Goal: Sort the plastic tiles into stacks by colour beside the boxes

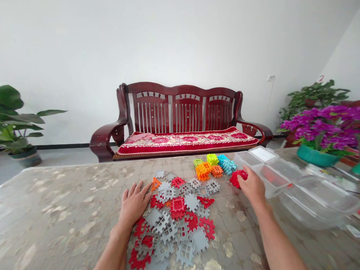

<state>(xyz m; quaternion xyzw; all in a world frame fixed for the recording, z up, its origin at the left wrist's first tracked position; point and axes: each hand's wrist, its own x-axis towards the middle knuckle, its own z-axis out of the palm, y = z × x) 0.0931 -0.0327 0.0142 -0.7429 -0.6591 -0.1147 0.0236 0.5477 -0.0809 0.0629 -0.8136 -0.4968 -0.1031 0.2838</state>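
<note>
My left hand (135,202) lies open and flat on the table, fingers spread, its tips beside an orange triangular piece (156,184). Next to it spreads a loose heap of grey interlocking plastic tiles (199,239) mixed with red tiles (177,206), some solid and some with window-like cutouts. On the other side, my right hand (252,185) has thumb and fingers closed on a small group of red interlocking tiles (236,179). Just beyond stand stacks of orange tiles (203,171), lime-green tiles (212,159) and blue tiles (228,164).
Right of my right hand sit a clear divided plastic box (273,176) and a clear plastic tub (319,208). Purple flowers (331,124) in a teal pot (316,156) stand behind. A wooden bench (181,107) faces the patterned table (67,223); a potted plant (24,155) is at left.
</note>
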